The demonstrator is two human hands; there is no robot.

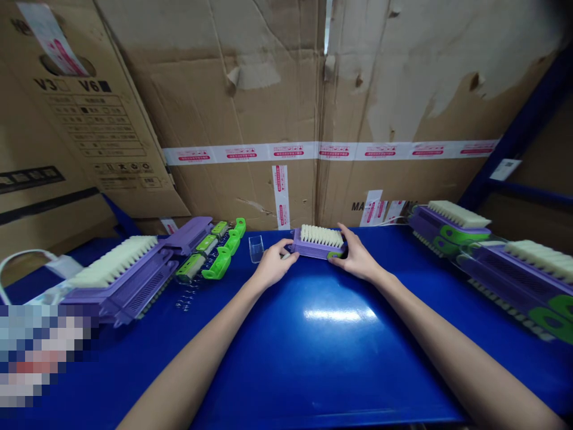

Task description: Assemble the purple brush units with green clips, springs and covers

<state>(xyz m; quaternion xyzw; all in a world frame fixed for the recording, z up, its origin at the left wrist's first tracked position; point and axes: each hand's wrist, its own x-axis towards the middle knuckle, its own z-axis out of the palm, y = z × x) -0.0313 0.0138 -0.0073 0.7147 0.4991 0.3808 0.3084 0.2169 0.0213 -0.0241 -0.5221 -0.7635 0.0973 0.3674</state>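
Observation:
A purple plastic housing [313, 249] with a cream, ridged, brush-like block [320, 235] on top lies on the blue tabletop between my hands. My left hand [275, 264] is closed at its left end, fingers bent and thumb against the near corner. Something small and pale shows between those fingers, too small to name. My right hand [357, 257] grips the right end, thumb on a green part [335, 255] at the front and fingers behind. A small clear plastic box [256, 249] stands just left of my left hand.
On the left are more purple housings [129, 292], green-and-grey pieces [191, 267], green clips [218, 263], clear springs [184, 297] and a white adapter [67, 266] with cable. Assembled purple-and-green units [465, 230] stand right. Cardboard [250, 107] walls the back of the blue tabletop [331, 370].

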